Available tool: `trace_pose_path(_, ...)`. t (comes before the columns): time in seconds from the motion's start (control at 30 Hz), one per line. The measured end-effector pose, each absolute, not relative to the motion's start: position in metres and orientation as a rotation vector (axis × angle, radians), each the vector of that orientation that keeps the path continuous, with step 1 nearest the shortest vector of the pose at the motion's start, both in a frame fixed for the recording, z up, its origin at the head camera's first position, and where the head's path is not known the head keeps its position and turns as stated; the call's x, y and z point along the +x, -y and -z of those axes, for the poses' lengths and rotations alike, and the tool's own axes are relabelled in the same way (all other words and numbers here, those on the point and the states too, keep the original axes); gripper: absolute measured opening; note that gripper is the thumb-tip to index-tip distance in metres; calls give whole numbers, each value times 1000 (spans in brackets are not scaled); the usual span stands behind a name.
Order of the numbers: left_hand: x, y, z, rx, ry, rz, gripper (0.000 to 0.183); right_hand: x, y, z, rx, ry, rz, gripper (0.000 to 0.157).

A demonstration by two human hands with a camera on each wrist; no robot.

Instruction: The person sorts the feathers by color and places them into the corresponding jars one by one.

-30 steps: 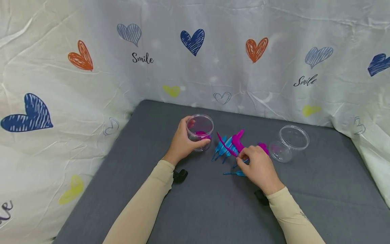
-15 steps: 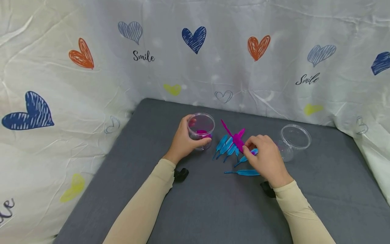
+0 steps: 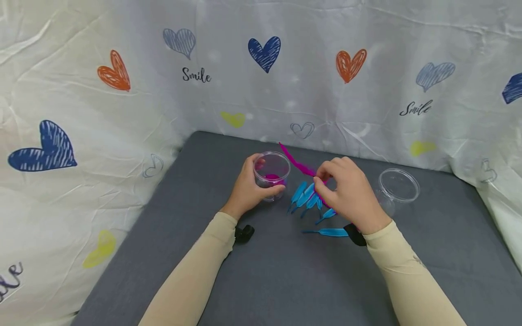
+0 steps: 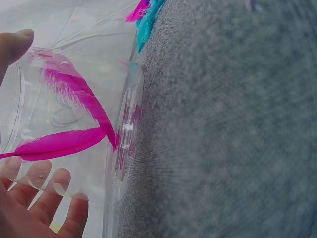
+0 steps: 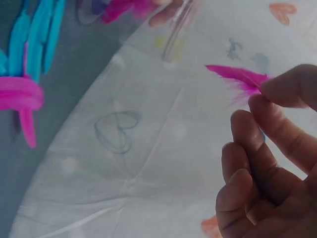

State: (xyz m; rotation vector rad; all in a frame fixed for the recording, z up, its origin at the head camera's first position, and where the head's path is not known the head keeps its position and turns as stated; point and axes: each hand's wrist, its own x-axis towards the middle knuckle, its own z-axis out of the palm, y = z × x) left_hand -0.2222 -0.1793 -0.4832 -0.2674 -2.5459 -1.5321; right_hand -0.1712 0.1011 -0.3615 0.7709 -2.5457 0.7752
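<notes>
My left hand (image 3: 250,188) holds a clear plastic cup (image 3: 272,164) upright on the table, thumb on the near side and fingers round the far side. Pink feathers (image 4: 62,144) show through its wall in the left wrist view. Between thumb and forefinger, my right hand (image 3: 350,194) pinches another pink feather (image 3: 297,163), raised and slanting up to the left, its tip just beyond the cup's rim. Blue feathers (image 3: 303,194) lie fanned out below that hand. More pink feathers (image 5: 20,93) lie on them, partly hidden by the right hand in the head view.
A second clear container (image 3: 398,185) stands to the right, behind my right hand. One blue feather (image 3: 330,232) lies apart, nearer the front. Grey cloth covers the table (image 3: 265,280), and a white curtain (image 3: 306,90) printed with hearts hangs along its back and left.
My right hand has risen from the feather pile, bringing one pink feather up and away from the rest. The left hand keeps its grip on the cup in the same place.
</notes>
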Motion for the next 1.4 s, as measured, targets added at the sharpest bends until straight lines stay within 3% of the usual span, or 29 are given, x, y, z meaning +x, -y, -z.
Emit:
trace_pose_path(0.7, -221, 183, 483, -264, 2546, 1571, 112, -195, -53, 353, 964, 2597, -483, 9)
trace_pose_path(1.4, -217, 183, 480, -279, 2562, 1559, 111, -214, -23, 369, 978, 2701, -439, 9)
